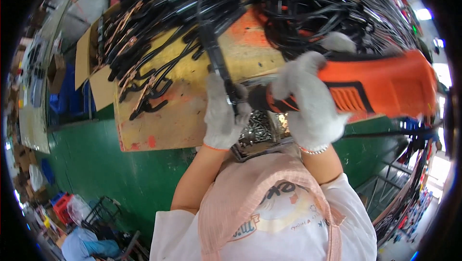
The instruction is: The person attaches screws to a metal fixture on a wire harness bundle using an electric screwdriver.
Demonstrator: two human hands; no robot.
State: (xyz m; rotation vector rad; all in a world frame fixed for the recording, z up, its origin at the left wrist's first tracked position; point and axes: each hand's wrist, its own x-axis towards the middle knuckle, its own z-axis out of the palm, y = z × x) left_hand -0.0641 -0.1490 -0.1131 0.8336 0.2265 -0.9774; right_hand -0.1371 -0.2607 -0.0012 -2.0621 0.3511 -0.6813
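Note:
My left hand (220, 119), in a pale work glove, is closed around the end of a black cable (215, 51) that runs up and away over the table. My right hand (312, 104), gloved too, grips an orange and black power tool (385, 85) by its front part. The tool lies level, its black nose pointing left and close to the cable end; whether they touch is hard to tell. Beneath both hands sits a container of small metal screws or similar parts (257, 128), partly covered. Slight blur softens the right hand and tool.
Bundles of black cables (332, 1) heap along the table's far side. At the left, cables with copper-coloured clamp ends (130, 75) lie on the worn yellow and wooden tabletop (159, 128). A cardboard box (101, 87) stands beyond its left edge. A black cord (385, 133) runs at right.

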